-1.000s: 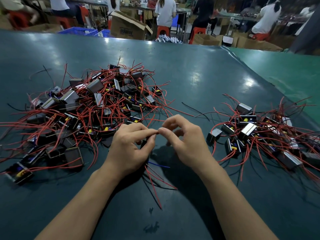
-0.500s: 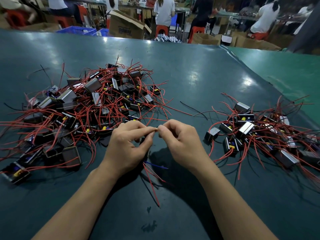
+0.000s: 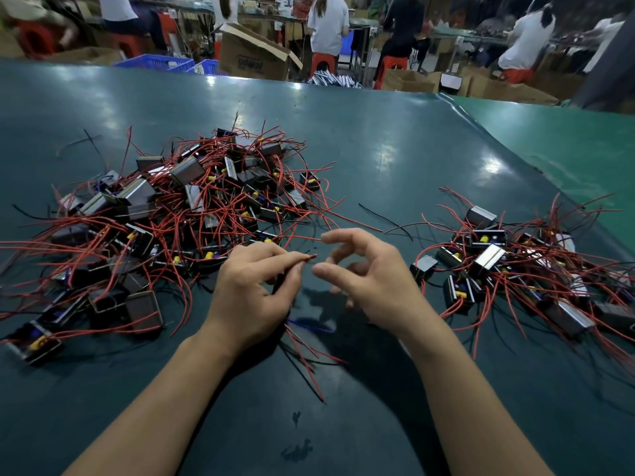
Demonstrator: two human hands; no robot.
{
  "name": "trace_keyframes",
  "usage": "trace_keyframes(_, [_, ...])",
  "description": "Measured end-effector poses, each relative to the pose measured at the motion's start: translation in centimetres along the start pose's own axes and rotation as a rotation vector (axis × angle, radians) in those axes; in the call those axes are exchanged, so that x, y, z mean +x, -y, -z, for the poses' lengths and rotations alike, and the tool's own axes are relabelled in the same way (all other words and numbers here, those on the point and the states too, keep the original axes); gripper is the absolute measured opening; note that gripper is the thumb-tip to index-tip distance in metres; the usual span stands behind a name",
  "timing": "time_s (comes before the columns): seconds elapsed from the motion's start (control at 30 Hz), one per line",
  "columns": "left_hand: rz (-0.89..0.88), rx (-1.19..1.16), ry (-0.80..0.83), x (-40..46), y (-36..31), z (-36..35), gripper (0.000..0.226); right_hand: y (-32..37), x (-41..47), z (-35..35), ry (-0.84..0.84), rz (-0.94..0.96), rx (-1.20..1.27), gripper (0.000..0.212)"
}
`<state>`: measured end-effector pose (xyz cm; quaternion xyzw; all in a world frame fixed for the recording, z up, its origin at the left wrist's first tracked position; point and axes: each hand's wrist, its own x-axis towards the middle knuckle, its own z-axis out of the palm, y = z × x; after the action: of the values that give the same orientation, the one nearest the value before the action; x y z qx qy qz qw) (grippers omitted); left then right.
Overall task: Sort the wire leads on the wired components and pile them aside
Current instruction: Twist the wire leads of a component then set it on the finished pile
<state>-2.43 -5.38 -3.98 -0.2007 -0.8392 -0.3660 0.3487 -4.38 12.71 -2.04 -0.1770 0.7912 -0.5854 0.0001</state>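
Fingertips [image 3: 298, 266] of the left hand [image 3: 252, 293] pinch twisted red wire leads [image 3: 311, 257], ends poking out toward the right hand [image 3: 372, 276]. Right hand loose, fingers half curled, gripping nothing, just beside the lead tips. Component under the left palm, mostly hidden; probably one unit. Big tangled pile [image 3: 165, 218] left on the green table [image 3: 395, 159]; smaller pile [image 3: 522, 269] right.

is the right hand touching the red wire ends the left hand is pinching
Apart. The head view shows bare table between the right hand and the red wire ends pinched by the left hand.
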Motion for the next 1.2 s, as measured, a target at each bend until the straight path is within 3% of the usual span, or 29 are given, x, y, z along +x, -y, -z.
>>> trace_keyframes(0.07, [-0.018,-0.004,0.032,-0.1,-0.1,0.0,0.017,-0.2,-0.1,0.6,-0.033,0.122,-0.119,0.021])
trace_keyframes(0.2, [-0.017,-0.035,0.077,-0.2,-0.1,-0.1,0.014,-0.3,-0.1,0.4,-0.095,0.391,-0.362,0.006])
trace_keyframes(0.33, [-0.027,-0.010,0.098,-0.2,-0.1,0.0,0.014,-0.5,-0.1,0.2,-0.072,0.462,-0.594,0.014])
trace_keyframes(0.47, [-0.049,-0.004,0.089,-0.2,-0.2,0.1,0.016,-0.3,-0.4,-0.8,-0.067,0.386,-0.493,0.025])
trace_keyframes(0.7, [-0.123,0.042,0.090,-0.2,-0.6,-0.1,0.022,0.3,-0.4,-2.6,-0.252,0.033,-0.378,0.041])
trace_keyframes(0.77, [-0.165,0.090,0.108,-0.2,-0.6,0.0,0.021,0.5,0.0,-3.3,-0.296,-0.204,-0.084,0.039])
trace_keyframes(0.87, [-0.154,0.089,0.131,-0.2,-0.8,-0.1,0.017,0.8,0.2,-3.1,-0.189,-0.475,0.286,0.035])
trace_keyframes(1.0, [-0.085,0.013,0.162,-0.4,-0.6,0.1,0.019,0.3,0.1,-0.8,-0.148,-0.377,0.092,0.045])
trace_keyframes(1.07, [-0.074,0.001,0.160,-0.3,-0.5,0.2,0.015,-0.1,0.3,0.4,-0.191,-0.345,0.082,0.040])
trace_keyframes(1.2, [-0.081,-0.004,0.154,-0.1,-0.5,0.1,0.013,-0.3,0.2,0.3,-0.003,-0.328,0.186,0.019])
